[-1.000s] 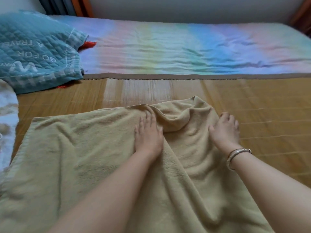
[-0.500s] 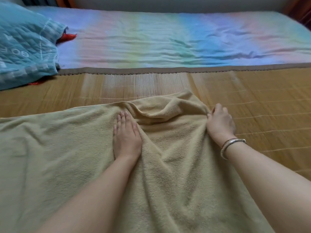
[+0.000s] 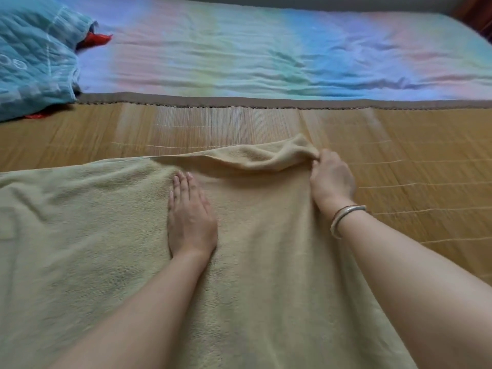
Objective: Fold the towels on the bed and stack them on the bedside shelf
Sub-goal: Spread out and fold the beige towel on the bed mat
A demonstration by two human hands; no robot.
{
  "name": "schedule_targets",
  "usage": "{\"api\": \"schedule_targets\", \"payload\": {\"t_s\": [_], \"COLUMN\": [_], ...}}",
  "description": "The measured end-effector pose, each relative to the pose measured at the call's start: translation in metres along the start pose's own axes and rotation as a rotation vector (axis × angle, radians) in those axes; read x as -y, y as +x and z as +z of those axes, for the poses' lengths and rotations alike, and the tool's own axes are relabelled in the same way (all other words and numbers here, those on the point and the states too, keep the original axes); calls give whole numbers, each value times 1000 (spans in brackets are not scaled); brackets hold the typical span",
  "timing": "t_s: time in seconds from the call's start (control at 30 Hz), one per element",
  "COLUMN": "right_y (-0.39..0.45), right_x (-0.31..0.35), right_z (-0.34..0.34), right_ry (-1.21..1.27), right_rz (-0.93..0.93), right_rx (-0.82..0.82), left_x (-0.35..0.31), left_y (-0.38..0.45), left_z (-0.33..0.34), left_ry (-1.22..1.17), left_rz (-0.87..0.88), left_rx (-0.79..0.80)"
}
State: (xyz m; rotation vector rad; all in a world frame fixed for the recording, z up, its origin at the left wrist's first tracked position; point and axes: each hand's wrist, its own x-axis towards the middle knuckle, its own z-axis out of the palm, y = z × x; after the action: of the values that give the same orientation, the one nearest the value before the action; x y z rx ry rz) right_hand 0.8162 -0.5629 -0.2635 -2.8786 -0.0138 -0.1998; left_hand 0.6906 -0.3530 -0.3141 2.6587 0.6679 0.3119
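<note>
A large beige towel [image 3: 93,235] lies spread over the bamboo mat [image 3: 412,161] on the bed, reaching to the bottom and left edges of the view. My left hand [image 3: 190,217] lies flat on the towel near its far edge, fingers straight and together. My right hand [image 3: 331,179], with a silver bangle at the wrist, pinches the towel's far right corner, which is bunched and lifted a little off the mat.
A teal quilted pillow [image 3: 34,57] lies at the far left with a red item [image 3: 95,39] sticking out beside it. A pastel rainbow sheet [image 3: 266,54] covers the far half of the bed. Bare mat shows to the right of the towel.
My right hand has taken hold of the towel's far right corner and drawn it out to the right. The ridge of folds between my hands has flattened. My left hand stays pressed flat.
</note>
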Motion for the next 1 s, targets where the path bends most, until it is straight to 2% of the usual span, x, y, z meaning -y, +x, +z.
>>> {"api": "schedule_targets", "payload": {"t_s": [0.1,0.2,0.3,0.37,0.47,0.57,0.7,0.87,1.0], "right_y": [13,15,13,17,23,16,-34,-108,-143], "right_x": [-12,-4,13,18,13,-9,-40,-65,-79], "right_z": [-7,-7,1,5,3,-3,-15,-37,-49], "right_ry": [-76,-162,-126,-76,120,192,226,69,-82], "right_rz": [71,-26,-98,8,265,343,223,53,-41], "right_rx": [-10,-46,-91,-28,44,62,27,46,44], "left_x": [1,0,0,-1,-2,-2,-3,-17,-60], "left_y": [-1,1,1,1,0,0,-1,2,-29], "left_z": [1,2,4,3,3,2,1,-17,-38], "left_ry": [48,137,185,199,182,180,213,304,104], "left_rz": [30,41,32,35,28,33,52,131,247], "left_rx": [16,45,45,40,54,54,83,186,187]}}
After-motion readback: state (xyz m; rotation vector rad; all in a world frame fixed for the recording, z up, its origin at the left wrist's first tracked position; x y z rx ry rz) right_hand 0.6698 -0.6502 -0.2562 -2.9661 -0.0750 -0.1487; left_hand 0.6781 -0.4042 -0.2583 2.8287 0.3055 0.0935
